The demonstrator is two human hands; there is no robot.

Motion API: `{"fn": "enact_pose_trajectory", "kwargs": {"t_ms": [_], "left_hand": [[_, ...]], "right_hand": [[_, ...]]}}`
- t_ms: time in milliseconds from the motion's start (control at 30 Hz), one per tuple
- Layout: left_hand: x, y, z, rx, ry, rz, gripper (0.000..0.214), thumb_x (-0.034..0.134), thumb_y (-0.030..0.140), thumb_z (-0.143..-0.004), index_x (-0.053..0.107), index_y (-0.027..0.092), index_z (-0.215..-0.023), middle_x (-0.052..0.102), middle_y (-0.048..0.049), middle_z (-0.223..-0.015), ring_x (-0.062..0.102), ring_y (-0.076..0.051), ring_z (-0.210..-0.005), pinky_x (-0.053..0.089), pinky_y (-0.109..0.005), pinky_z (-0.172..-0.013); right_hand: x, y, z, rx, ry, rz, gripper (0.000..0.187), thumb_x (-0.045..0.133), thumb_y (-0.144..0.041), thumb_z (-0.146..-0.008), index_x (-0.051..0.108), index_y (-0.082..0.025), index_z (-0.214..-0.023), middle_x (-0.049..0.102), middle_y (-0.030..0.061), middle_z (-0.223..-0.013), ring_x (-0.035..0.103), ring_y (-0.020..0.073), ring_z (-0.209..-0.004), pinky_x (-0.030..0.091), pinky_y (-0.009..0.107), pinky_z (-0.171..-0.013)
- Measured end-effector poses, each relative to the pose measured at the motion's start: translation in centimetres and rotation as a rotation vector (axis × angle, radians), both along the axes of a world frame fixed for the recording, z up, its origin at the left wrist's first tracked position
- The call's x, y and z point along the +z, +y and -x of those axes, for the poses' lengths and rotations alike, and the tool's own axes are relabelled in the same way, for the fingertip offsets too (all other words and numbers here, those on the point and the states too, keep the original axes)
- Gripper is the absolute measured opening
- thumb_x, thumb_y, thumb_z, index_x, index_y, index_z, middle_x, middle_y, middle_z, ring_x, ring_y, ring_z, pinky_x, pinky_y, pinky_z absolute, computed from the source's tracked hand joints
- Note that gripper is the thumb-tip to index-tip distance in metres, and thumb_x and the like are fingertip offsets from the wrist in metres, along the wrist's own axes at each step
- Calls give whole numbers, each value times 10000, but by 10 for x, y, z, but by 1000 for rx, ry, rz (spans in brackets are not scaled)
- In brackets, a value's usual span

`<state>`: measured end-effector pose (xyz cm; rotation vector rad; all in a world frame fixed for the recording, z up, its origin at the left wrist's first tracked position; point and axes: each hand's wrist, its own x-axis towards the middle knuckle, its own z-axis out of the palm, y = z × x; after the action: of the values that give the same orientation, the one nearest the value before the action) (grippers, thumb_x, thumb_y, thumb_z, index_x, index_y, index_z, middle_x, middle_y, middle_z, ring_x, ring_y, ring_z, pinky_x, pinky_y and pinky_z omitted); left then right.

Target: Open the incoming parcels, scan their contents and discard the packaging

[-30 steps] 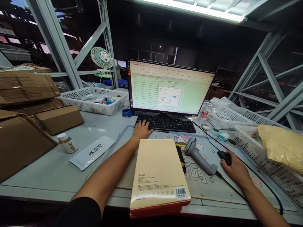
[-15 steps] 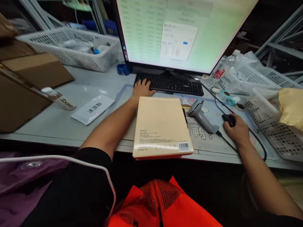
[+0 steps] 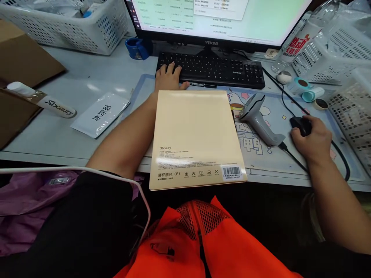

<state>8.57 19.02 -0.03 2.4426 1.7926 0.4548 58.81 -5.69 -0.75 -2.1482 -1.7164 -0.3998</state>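
My left hand rests with its fingers spread on the left end of a black keyboard. My right hand is curled over a black computer mouse on a printed desk mat. Between my arms lies a flat cream box with a barcode label, hanging over the table's front edge. A grey barcode scanner lies on the mat between the box and the mouse. A monitor shows a spreadsheet.
A white pouch and a small bottle lie at the left by cardboard boxes. White baskets stand at back left and right. A blue tape roll, a water bottle and an orange mesh vest show.
The camera has tilted down and moved closer to the desk, so my lap and the orange vest came into view. Both hands stay on the keyboard and the mouse.
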Motion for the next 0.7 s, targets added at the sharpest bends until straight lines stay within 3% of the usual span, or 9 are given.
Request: {"fn": "enact_pose_trajectory", "kwargs": {"t_ms": [700], "left_hand": [[-10, 9, 4, -35, -44, -4, 1008, 294, 841, -1032, 333, 75, -1685, 244, -171, -1780, 189, -458, -1571, 144, -688, -1271]], "right_hand": [[0, 0, 3, -8, 9, -3, 699, 586, -479, -960, 616, -42, -1505, 683, 237, -1438, 656, 352, -1326, 480, 441, -1169]]}}
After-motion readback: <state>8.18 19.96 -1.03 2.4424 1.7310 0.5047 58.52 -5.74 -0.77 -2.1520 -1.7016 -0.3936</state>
